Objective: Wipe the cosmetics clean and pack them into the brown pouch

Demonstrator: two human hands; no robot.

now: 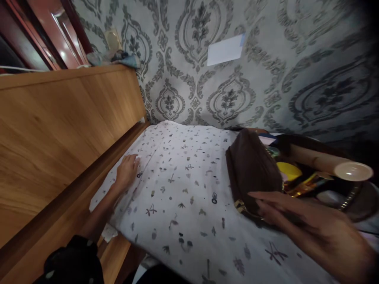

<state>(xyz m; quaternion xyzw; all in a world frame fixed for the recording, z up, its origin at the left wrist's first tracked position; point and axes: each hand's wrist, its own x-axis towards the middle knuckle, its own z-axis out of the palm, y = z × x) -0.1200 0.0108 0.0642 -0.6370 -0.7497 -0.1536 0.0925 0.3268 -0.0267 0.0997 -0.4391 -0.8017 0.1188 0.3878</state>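
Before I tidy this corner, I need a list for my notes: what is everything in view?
Sheet: one, white with small prints, centre
Bag: one, dark brown, open, right
Tube: one, tan with a pale round end, in the bag
Round item: one, yellow, in the bag
Other bag contents: several, mixed colours, too blurred to count
Wall: one, grey patterned, behind
Paper: one, white, on the wall
Wooden panel: one, light brown, left
Crumpled items: count unclear, bluish, atop the panel
Glossy door or cabinet: one, dark red, upper left
Sleeve: one, black with pale spots, lower left
Hands: two, bare; left on the sheet, right at the bag
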